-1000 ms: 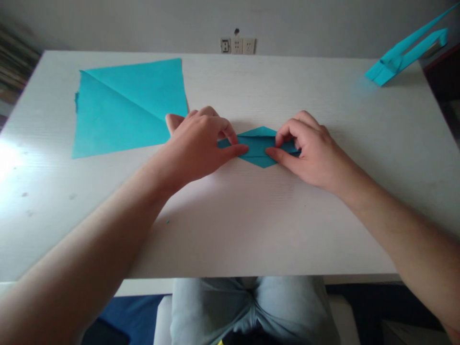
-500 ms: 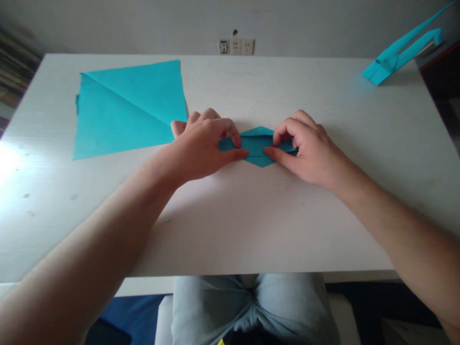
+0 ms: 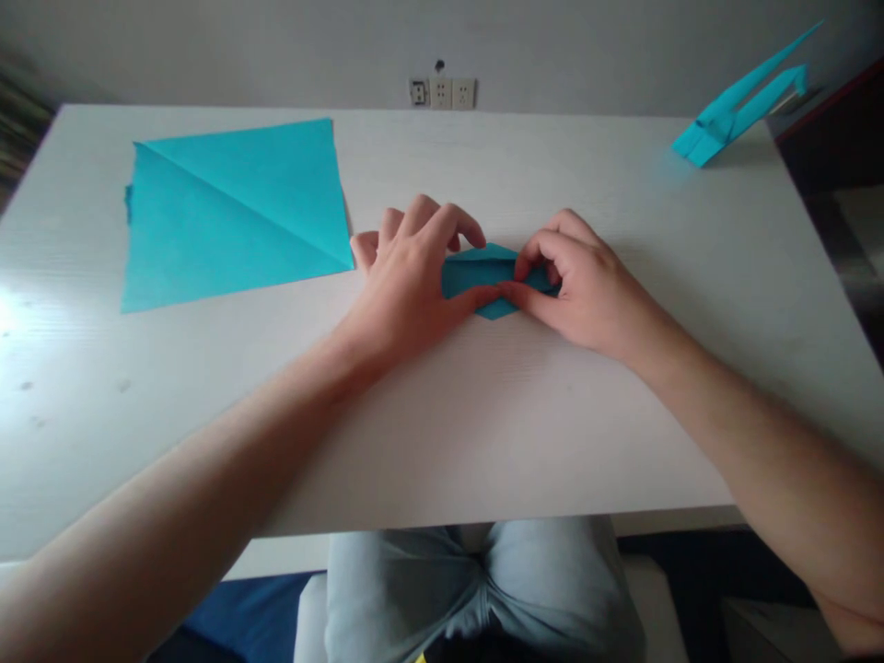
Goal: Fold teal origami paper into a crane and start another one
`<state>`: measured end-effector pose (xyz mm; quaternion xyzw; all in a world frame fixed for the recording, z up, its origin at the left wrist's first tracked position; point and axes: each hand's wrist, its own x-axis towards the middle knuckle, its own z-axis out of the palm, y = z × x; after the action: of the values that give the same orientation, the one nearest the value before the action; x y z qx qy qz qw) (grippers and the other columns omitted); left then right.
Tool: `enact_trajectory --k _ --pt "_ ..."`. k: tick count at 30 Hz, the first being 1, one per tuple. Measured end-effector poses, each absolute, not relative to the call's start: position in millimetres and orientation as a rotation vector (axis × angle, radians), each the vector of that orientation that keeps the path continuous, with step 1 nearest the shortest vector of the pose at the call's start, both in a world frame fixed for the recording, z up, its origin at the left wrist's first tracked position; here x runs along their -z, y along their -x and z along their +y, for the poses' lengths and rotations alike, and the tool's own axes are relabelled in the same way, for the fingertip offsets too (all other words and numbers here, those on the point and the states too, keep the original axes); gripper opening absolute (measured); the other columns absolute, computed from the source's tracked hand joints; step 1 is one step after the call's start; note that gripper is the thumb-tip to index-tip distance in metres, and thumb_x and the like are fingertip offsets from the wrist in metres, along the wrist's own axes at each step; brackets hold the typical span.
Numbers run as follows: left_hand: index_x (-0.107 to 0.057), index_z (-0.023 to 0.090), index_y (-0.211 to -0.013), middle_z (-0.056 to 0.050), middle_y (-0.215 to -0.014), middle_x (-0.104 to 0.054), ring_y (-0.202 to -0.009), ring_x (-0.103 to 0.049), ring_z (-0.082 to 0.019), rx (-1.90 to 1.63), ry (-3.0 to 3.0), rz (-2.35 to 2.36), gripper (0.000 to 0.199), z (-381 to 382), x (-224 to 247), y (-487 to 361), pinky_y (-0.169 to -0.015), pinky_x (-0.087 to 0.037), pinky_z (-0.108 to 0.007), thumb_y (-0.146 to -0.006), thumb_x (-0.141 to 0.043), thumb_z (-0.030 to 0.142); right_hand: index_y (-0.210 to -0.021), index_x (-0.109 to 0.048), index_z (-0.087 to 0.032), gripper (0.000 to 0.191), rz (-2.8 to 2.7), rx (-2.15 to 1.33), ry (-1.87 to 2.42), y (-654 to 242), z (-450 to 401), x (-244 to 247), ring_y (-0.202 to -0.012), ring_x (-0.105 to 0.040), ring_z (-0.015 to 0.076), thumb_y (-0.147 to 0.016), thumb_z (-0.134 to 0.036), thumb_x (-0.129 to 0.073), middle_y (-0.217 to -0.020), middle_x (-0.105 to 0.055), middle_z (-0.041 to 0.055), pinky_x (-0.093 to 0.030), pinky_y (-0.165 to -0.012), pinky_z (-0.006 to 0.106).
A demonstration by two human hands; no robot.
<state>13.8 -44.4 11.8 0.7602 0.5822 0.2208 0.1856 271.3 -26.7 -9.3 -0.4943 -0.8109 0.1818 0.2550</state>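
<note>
A small folded piece of blue paper (image 3: pixel 476 273) lies on the table, with pointed flaps showing above and below its long middle strip. My left hand (image 3: pixel 421 272) rests over its left end, fingers spread and raised, thumb pressed along the near side of the strip. Thumb and fingers of my right hand (image 3: pixel 570 276) pinch the right part of the paper. The two thumb tips almost meet at the near edge. The paper's ends are partly hidden by my hands.
A large creased blue sheet (image 3: pixel 235 212) lies flat at the left of the white table (image 3: pixel 483 433). At the far right stands a folded blue paper figure (image 3: pixel 732 115) with two long points. Wall sockets (image 3: pixel 442 93) sit behind the table.
My left hand has slid right along the paper, its fingers lifting off and opening while the thumb moved up to the right thumb. My right hand keeps its pinch. The whole view shifted slightly.
</note>
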Motion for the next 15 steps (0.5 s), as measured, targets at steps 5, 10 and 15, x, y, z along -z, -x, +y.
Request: enact_trajectory --k 5,10,15 --pt "-0.088 0.036 -0.136 -0.008 -0.143 -0.083 -0.142 -0.069 -0.039 -0.582 -2.200 1.500 0.022 -41.5 -13.4 -10.7 -0.134 -0.046 -0.066 -0.119 -0.078 0.046 -0.102 -0.075 -0.032 0.026 -2.201 -0.489 1.345 -273.7 -25.8 10.0 -0.093 -0.070 0.0312 -0.107 -0.045 -0.097 -0.127 -0.082 0.0124 -0.059 -0.078 0.051" --pt "-0.092 0.039 -0.138 -0.008 -0.150 -0.082 -0.142 -0.068 -0.037 -0.518 -2.237 1.488 0.025 -42.7 -16.8 -11.1 -0.136 -0.045 -0.063 -0.121 -0.074 0.042 -0.100 -0.075 -0.031 0.028 -2.204 -0.533 1.327 -277.6 -25.0 7.1 -0.096 -0.074 0.0309 -0.107 -0.042 -0.100 -0.126 -0.081 0.0112 -0.060 -0.081 0.049" --pt "-0.096 0.038 -0.134 -0.005 -0.148 -0.086 -0.142 -0.072 -0.035 -0.559 -2.228 1.482 0.026 -47.4 -17.8 -11.6 -0.136 -0.042 -0.062 -0.120 -0.074 0.039 -0.102 -0.079 -0.032 0.018 -2.206 -0.598 1.301 -281.2 -25.5 2.1 -0.095 -0.073 0.0310 -0.109 -0.040 -0.094 -0.128 -0.083 0.0116 -0.062 -0.081 0.051"
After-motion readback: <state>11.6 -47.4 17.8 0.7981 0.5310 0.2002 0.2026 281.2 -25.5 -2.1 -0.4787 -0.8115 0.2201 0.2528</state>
